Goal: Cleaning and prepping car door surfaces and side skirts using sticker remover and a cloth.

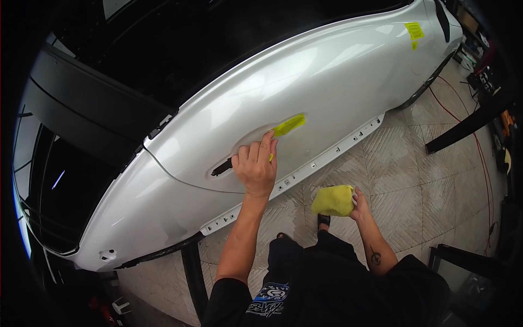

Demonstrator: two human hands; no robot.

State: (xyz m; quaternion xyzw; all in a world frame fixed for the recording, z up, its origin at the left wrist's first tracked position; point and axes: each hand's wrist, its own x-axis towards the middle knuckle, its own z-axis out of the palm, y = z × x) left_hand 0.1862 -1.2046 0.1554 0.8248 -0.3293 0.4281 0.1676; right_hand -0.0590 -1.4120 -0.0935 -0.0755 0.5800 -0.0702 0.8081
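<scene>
A silver-white car side panel [327, 77] stretches diagonally before me. My left hand [255, 163] lies over the door handle recess, its index fingertip touching the lower end of a strip of yellow-green tape [291, 124]. A small bit of the same colour shows beside its fingers. Just left of that hand a black part [222, 166] sits in the recess; whether the hand touches it is unclear. My right hand [359, 204] holds a folded yellow cloth [334, 200] above the tiled floor. More yellow-green tape [415, 31] is stuck on the panel at the upper right.
A sill with holes and clips [313, 165] runs along the panel's lower edge. Black beams [470, 122] stand at the right and below the car. Red hoses or cables [482, 163] cross the floor [392, 163]. A dark-framed object [470, 261] is at the lower right.
</scene>
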